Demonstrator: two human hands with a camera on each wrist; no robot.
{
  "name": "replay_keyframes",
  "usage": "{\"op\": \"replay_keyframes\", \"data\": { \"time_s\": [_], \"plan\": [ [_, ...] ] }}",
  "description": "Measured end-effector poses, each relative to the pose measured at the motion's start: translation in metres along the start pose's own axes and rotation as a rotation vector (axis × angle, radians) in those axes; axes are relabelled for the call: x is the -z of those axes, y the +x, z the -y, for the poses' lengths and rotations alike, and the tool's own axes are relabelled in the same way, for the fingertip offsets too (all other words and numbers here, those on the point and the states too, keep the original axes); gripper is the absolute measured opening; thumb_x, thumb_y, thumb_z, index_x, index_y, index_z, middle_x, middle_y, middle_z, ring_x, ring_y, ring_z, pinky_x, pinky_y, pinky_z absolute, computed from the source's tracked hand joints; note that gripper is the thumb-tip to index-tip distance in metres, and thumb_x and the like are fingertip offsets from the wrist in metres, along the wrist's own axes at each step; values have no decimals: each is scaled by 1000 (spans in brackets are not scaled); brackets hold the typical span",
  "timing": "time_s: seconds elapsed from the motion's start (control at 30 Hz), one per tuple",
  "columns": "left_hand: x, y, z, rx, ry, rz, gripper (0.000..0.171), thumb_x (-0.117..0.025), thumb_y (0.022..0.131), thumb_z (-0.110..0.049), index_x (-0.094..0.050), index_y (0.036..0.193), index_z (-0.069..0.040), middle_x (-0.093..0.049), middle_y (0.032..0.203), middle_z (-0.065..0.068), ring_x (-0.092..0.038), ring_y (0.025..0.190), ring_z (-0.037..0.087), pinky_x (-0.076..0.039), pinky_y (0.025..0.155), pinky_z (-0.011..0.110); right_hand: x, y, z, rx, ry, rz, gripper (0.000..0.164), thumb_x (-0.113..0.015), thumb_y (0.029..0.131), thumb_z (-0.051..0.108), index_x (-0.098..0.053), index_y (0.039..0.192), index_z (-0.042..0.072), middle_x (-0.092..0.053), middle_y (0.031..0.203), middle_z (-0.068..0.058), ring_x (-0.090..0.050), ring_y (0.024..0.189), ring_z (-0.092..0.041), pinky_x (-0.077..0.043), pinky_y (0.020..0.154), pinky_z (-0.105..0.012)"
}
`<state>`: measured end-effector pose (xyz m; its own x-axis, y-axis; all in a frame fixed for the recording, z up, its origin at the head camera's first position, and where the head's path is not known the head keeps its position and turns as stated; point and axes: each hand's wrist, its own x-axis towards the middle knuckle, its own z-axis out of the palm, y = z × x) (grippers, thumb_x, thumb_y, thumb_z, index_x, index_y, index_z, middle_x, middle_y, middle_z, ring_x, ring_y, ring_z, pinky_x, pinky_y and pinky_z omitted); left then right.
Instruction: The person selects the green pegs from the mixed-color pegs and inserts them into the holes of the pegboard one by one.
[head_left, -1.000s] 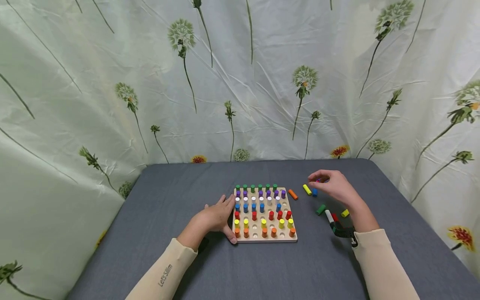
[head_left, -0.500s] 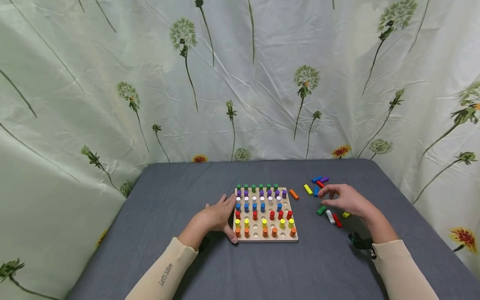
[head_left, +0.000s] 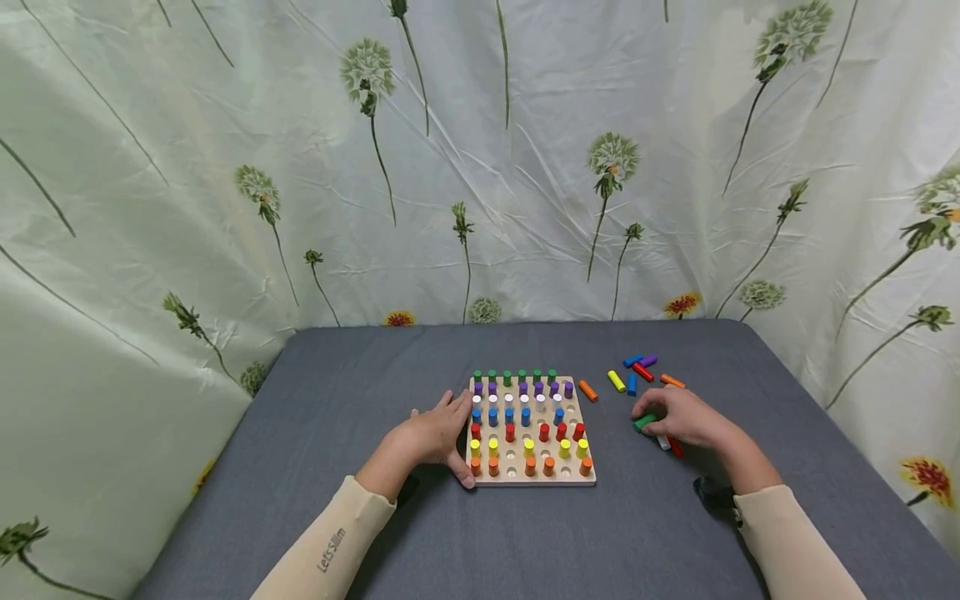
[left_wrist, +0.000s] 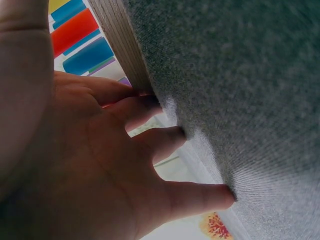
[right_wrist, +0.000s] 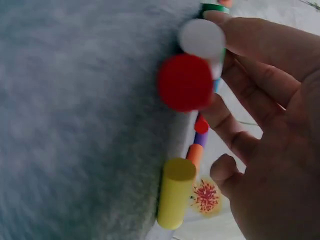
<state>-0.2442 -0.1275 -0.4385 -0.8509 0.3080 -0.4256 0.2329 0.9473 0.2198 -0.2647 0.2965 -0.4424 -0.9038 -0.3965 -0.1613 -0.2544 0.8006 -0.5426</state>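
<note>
A wooden pegboard (head_left: 537, 477) holds rows of coloured pegs: green, purple, white, blue, red, yellow and orange, with some holes bare. My left hand (head_left: 433, 432) rests at its left side, fingers spread along the edge and thumb at the near corner. In the left wrist view the fingertips touch the grey cloth beside the board. To the right of the board, my right hand (head_left: 686, 417) pinches a green peg (head_left: 643, 422) lying on the table between thumb and fingers. A white peg (head_left: 663, 443) and a red peg (head_left: 677, 448) lie partly under that hand.
Loose pegs lie beyond the right hand: a yellow peg (head_left: 616, 381), an orange peg (head_left: 588, 390), a purple peg (head_left: 648, 360) and several others. Another yellow peg (right_wrist: 176, 195) shows in the right wrist view. A flowered curtain (head_left: 450, 167) hangs behind the grey table (head_left: 360, 358).
My right hand has come back from the far pegs, down and nearer, and its fingers have closed round the green peg. The left hand stays at the board.
</note>
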Motion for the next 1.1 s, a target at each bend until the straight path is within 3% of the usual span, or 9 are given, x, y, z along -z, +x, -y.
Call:
{"op": "replay_keyframes", "data": {
  "time_s": [0.23, 0.47, 0.73, 0.87, 1.1],
  "plan": [
    [1, 0, 0, 9, -7, 8, 145, -95, 68, -62, -7, 173, -14, -11, 181, 5, -8, 169, 30, -21, 125, 74, -5, 6, 3, -11, -88, -49, 11, -83, 91, 12, -78, 101, 14, -78, 110, -7, -65, 92, -18, -55, 80, -42],
    [1, -1, 0, 7, -8, 11, 145, -95, 68, -61, -6, 173, -16, -11, 181, 4, -7, 169, 30, -21, 125, 75, -7, 10, 10, -15, 4, -32, 20, -76, 98, 17, -77, 117, 10, -76, 113, -7, -68, 103, -23, -57, 91, -50],
    [1, 1, 0, 12, -10, 12, 145, -95, 67, -62, -7, 173, -15, -10, 182, 4, -7, 169, 30, -21, 125, 74, -7, 17, 23, 35, 78, -125, 19, -74, 100, 20, -78, 117, 11, -74, 112, -7, -62, 97, -18, -51, 79, -34],
    [1, 1, 0, 15, -14, 18, 146, -94, 67, -63, -7, 173, -15, -10, 182, 5, -7, 169, 30, -21, 125, 74, -7, 23, 29, 45, 113, -160, 18, -74, 100, 21, -78, 115, 12, -74, 114, -8, -64, 103, -23, -51, 82, -36],
    [1, 0, -1, 13, 1, 14, 145, -94, 67, -63, -7, 173, -15, -11, 181, 5, -7, 169, 31, -22, 125, 74, -8, 33, 41, 36, 151, -230, 20, -75, 99, 24, -77, 116, 12, -75, 111, -7, -63, 101, -24, -48, 82, -37]
  ]
}}
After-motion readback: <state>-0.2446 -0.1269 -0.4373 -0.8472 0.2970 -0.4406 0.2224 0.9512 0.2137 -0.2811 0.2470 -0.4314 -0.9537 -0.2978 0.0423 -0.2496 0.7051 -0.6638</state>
